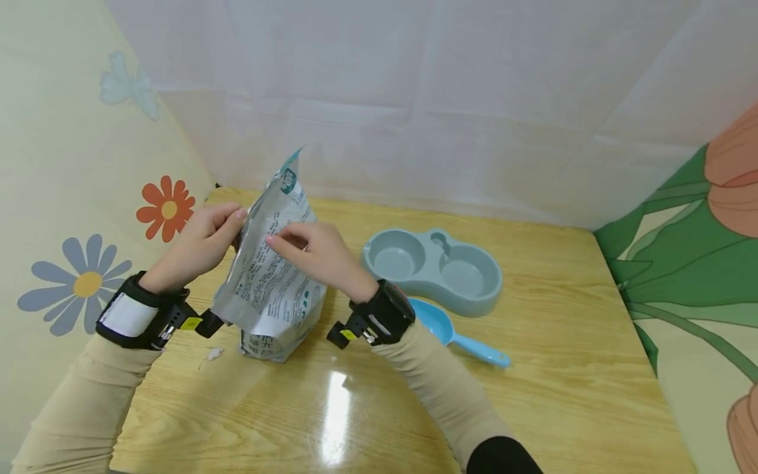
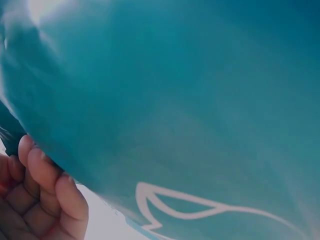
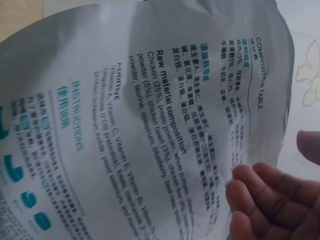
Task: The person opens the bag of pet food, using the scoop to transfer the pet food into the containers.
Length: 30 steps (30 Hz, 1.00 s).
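Work looks to be at an early stage, with all handling on the left side of the wooden bench and nothing touched farther right. Leftmost, the person's left grip pinches the upper edge of a teal-and-silver pet-food bag, thumb and fingertips together on the foil and the fingers curled. A small white scrap lies on the bench just beside the bag's base. The bag stands on the bench, tilted, its printed back panel turned toward the right; whether its mouth is parted cannot be told. Next comes the right grip, at that panel: thumb and loosely bent fingers are spread apart with nothing visible between them, the fingertips at the foil, though firm contact is hard to confirm. Farther right, a grey-blue double pet bowl shows the floors of both wells, so filling seems not yet begun. Just in front of it, a blue scoop lies partly hidden by the right wrist, its handle pointing right, held by neither hand.
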{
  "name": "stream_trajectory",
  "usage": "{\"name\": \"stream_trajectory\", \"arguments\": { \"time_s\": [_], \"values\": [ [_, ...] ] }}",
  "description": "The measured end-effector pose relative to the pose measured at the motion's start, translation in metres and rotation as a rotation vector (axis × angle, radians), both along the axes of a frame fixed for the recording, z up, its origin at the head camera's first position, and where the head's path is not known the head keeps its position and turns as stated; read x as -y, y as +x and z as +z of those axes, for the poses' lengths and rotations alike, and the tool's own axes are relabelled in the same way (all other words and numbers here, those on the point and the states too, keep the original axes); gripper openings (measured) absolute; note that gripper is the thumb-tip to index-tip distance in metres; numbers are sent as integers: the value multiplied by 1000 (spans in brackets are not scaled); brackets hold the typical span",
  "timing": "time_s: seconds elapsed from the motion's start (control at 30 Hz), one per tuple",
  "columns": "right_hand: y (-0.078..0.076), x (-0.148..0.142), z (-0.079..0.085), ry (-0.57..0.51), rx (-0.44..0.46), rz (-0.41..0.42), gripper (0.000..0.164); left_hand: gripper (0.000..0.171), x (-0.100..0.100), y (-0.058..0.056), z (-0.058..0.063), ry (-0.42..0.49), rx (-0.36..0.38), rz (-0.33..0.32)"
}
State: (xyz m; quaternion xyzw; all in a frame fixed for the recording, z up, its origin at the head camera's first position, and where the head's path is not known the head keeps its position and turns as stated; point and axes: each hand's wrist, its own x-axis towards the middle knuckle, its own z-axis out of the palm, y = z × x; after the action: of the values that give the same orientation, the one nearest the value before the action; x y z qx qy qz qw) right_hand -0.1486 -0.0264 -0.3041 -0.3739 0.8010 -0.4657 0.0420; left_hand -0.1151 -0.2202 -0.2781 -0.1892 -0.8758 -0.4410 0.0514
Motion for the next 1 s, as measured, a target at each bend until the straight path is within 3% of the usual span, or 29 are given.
{"name": "stream_trajectory", "arguments": {
  "time_s": [0.5,0.7,1.0],
  "values": [
    [0,25,21,27,-5,-15,25,26,-1,3,-2,11,-37,21],
    [4,28,23,-1,-3,-6,29,24,-1,2,-6,4,-104,31],
    [9,27,22,-9,-38,-56,32,24,1,2,-4,-63,-245,46]
  ]
}}
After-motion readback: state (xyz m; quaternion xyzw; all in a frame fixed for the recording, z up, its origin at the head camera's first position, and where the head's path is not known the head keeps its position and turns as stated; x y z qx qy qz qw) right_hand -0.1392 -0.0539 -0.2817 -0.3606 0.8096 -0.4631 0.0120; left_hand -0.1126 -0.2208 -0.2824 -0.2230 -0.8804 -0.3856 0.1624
